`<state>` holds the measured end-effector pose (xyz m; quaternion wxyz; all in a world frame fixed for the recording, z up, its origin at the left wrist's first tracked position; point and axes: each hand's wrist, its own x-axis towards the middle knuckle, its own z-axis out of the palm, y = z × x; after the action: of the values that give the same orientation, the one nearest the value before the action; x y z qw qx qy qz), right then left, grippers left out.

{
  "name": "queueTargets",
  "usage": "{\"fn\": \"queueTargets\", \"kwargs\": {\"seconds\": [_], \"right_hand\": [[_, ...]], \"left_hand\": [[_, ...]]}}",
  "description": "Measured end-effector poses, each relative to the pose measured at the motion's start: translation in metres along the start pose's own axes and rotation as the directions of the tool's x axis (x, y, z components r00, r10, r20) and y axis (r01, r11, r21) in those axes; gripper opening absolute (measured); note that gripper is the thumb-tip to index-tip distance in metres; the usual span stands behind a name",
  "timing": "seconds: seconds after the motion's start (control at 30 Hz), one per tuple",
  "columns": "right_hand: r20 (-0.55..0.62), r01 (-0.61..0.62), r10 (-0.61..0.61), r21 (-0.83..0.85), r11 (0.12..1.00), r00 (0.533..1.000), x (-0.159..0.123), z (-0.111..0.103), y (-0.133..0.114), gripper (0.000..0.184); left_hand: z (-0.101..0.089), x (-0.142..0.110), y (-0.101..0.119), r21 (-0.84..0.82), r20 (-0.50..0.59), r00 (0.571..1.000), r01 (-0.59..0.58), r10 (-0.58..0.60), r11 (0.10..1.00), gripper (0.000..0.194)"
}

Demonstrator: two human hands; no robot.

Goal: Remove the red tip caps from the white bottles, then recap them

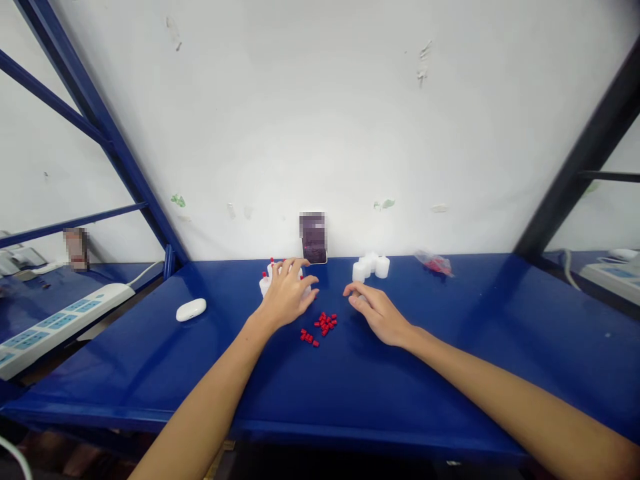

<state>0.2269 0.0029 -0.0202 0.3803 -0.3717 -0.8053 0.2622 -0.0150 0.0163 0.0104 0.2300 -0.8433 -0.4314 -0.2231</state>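
Observation:
My left hand point(289, 291) reaches over a group of white bottles point(265, 287) with small red tips, its fingers spread and partly hiding them. Whether its fingertips touch a bottle is hard to make out. To the right, my right hand point(379, 311) hovers above the table with fingers loosely bent and thumb apart from the forefinger; no held thing shows clearly. Just beyond it stand several plain white bottles or cylinders point(382, 267). Small red caps point(326, 323) lie in a loose pile between the hands, with a few more red caps point(307, 337) nearer me.
A phone point(315, 240) leans on the wall at the back of the blue table point(425, 400). A clear bag with red pieces point(438, 265) lies back right. At left are a white oval case point(191, 309) and a power strip point(65, 327). Blue frame posts point(115, 157) flank the table.

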Motion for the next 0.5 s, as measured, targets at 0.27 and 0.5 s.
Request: {"fn": "queueTargets", "kwargs": {"seconds": [0.27,0.5], "right_hand": [[0.001,0.000,0.000,-0.012,1.000,1.000,0.000,0.000,0.000,0.027],[-0.003,0.016,-0.016,-0.015,1.000,1.000,0.001,0.001,0.001,0.028]], "left_hand": [[0.015,-0.002,0.010,0.184,0.093,0.994,-0.072,0.056,0.980,0.012],[0.016,-0.001,0.012,0.178,0.057,0.995,-0.090,0.081,0.980,0.012]]}}
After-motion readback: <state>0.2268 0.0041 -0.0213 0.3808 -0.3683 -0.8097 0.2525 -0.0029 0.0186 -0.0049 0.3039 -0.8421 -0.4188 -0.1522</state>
